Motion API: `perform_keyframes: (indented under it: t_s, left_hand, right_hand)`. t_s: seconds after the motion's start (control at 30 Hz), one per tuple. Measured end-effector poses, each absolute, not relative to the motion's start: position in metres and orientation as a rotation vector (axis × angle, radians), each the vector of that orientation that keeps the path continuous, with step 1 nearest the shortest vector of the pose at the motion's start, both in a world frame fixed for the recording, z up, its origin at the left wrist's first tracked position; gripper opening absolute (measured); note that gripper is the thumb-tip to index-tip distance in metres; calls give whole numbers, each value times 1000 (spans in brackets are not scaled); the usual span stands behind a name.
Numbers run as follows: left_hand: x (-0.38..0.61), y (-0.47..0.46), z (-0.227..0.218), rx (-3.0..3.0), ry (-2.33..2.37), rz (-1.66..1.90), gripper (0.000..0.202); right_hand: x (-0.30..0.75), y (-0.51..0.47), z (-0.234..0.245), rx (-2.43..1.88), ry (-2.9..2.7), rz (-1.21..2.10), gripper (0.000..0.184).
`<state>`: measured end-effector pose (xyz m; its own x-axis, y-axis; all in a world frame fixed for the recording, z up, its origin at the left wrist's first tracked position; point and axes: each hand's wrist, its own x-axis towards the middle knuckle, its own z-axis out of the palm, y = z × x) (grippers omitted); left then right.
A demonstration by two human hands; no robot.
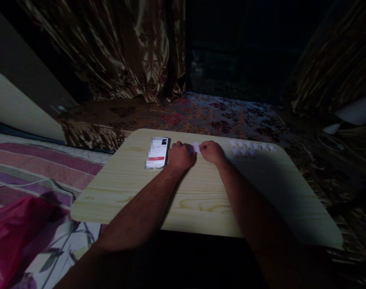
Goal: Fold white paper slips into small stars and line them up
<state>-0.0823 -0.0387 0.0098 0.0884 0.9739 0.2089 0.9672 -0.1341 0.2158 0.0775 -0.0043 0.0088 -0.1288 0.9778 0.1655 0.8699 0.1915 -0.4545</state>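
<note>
here, white paper (195,147), between both hands' fingers (203,147)

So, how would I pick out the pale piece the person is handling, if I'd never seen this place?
Find the pale wooden table and look toward its far edge. There, between the left hand and the right hand, is a small whitish piece, probably paper. Unlike the little pale pieces set in two rows to its right, it alone is being handled.
</note>
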Motion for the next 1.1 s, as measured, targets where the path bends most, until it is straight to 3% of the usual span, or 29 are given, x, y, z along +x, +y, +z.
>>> perform_keyframes:
  t_s: [0.23,1.1]
  left_hand:
    - [-82,-38,10,2304,2041,457,58]
    - [-79,-40,7,2306,2059,565,51]
  right_hand:
    - [73,-10,7,-1877,-2033,115,39]
    - [79,-23,0,-1749,-2039,136,32]
